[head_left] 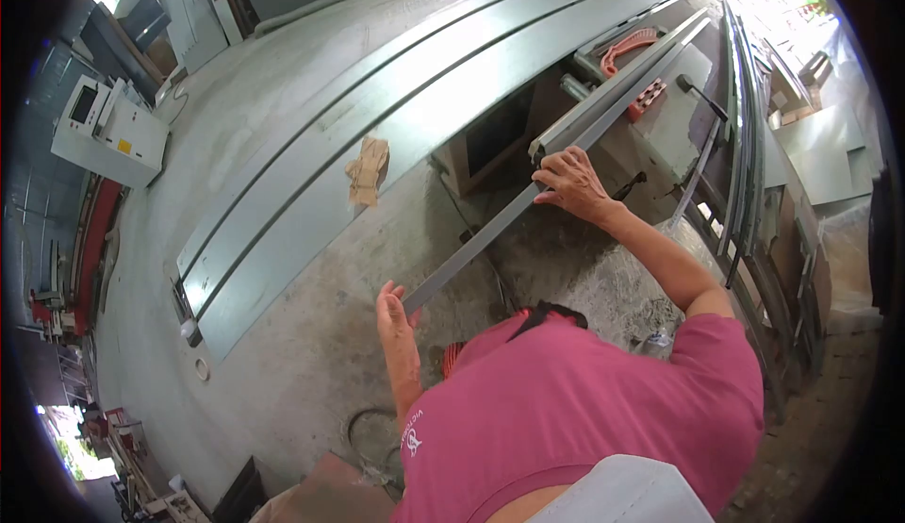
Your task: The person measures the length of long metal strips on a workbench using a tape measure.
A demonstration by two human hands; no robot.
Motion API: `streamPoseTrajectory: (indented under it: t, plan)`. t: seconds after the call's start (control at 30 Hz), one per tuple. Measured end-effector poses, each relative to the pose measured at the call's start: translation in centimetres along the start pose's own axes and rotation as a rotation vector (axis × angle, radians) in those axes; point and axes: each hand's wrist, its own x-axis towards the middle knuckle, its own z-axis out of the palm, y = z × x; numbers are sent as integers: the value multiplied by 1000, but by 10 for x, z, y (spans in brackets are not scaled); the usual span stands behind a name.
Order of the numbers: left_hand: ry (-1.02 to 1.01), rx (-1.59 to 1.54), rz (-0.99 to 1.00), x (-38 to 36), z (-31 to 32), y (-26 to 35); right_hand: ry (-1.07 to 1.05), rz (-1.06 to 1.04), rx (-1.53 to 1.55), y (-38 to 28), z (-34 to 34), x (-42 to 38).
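Observation:
A long grey metal strip runs diagonally from the lower middle toward the upper right. Its near end rests against the fingers of my left hand, which are bent around that end. Farther along the strip, my right hand grips it with fingers over the top and thumb below. Just beyond my right hand is the end of a pale metal beam that lies alongside the strip. A red clamp-like handle and a red block with holes are near the beam.
Long shiny metal sheets stretch across the left and top, with a torn piece of brown cardboard on them. A white machine cabinet stands far left. Long metal bars are stacked at right. A tape roll lies on the concrete floor.

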Motion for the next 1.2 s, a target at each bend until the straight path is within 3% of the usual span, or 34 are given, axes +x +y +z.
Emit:
streamPoseTrajectory:
  t: [0.23, 0.67, 0.77, 1.2]
  plan:
    - [-164, -53, -13, 11, 33, 8, 32, 43, -65, 38, -7, -5]
    - [-506, -184, -134, 45, 60, 7, -300, 81, -127, 77, -34, 14]
    - [-528, -172, -156, 47, 60, 6, -286, 100, -73, 80, -30, 14]
    - [-476, -157, -166, 49, 86, 2, -574, 107, -39, 109, -43, 39]
